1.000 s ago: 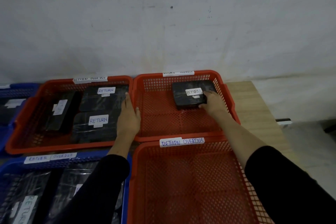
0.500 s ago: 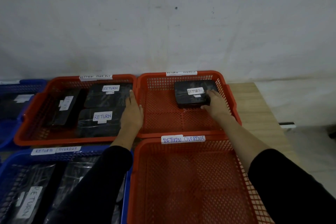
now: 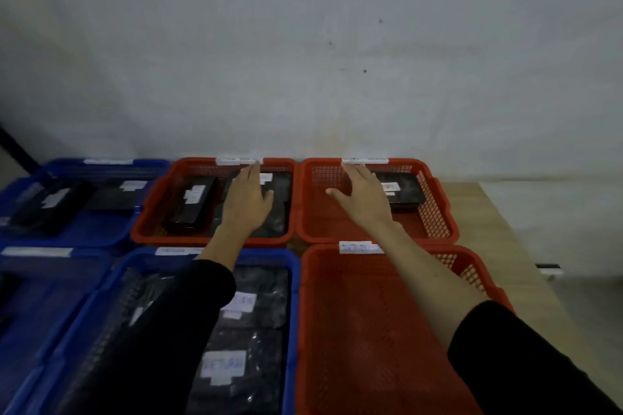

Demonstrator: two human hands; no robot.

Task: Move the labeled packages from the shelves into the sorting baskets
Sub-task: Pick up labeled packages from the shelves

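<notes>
Under the left hand (image 3: 247,204) lies a red mesh basket (image 3: 148,219) of black packages (image 3: 190,204) with white labels, and under the right hand (image 3: 365,202) a second red mesh basket (image 3: 438,209) holds one black package (image 3: 403,192), white-labelled too. Nearer than the right hand sits a third red lattice basket (image 3: 371,330), while blue baskets (image 3: 101,296) with glossy black packages (image 3: 259,300) lie left of the left hand and below it. Both sleeves (image 3: 526,364) are black, the wall (image 3: 303,44) is pale grey with dark specks, and the table (image 3: 478,212) is light wood.
</notes>
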